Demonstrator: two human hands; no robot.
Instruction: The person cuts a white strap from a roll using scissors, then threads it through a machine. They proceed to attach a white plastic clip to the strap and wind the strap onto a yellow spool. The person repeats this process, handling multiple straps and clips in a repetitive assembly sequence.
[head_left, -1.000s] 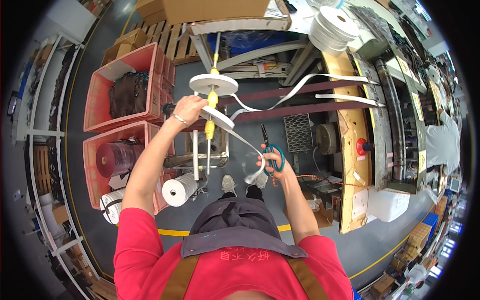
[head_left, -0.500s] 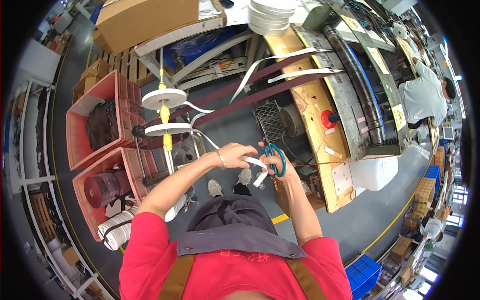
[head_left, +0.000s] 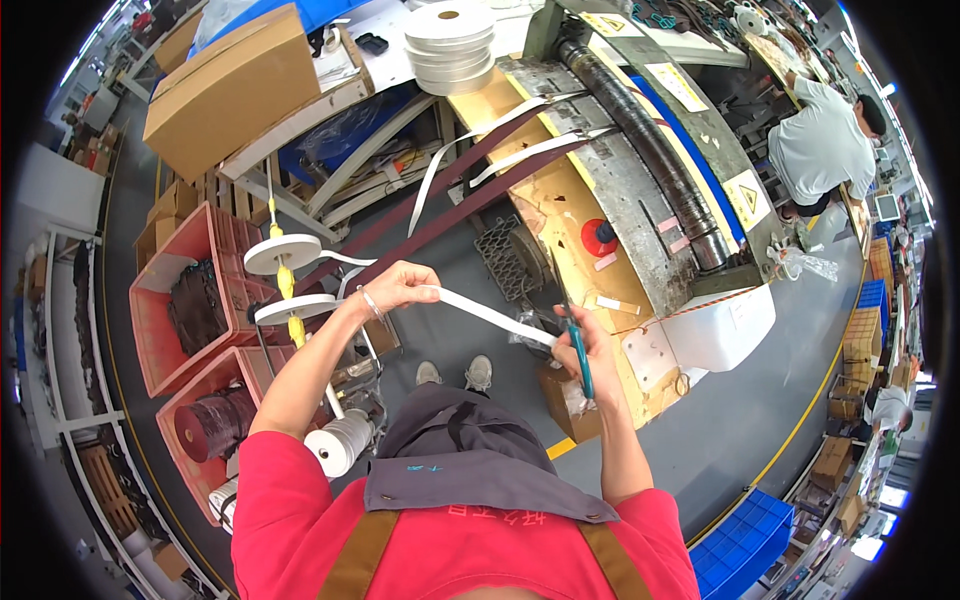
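Note:
A white strip of tape (head_left: 487, 315) stretches between my two hands, above the floor. The fingers of my left hand (head_left: 408, 284) pinch its left end. My right hand (head_left: 594, 352) grips scissors with teal handles (head_left: 581, 362), the blades pointing away from me, and the strip's other end lies at its fingers. Just left of my left hand, two white reels (head_left: 283, 254) sit on a rod with yellow knots. Long maroon bands (head_left: 452, 208) run past them to a roller machine (head_left: 645, 150), where white strips also hang at its feed edge.
Pink crates (head_left: 160, 335) stand at the left, one with a maroon roll. A cardboard box (head_left: 235, 90) and stacked white rolls (head_left: 450, 50) occupy the far table. At the right are a white container (head_left: 725, 330) and a blue crate (head_left: 745, 545); a person in white (head_left: 825, 140) works beyond.
My hands have moved apart, left hand leftward and right hand rightward, and the white strip is now drawn out between them. The view has shifted, and the scissors have turned in my right hand.

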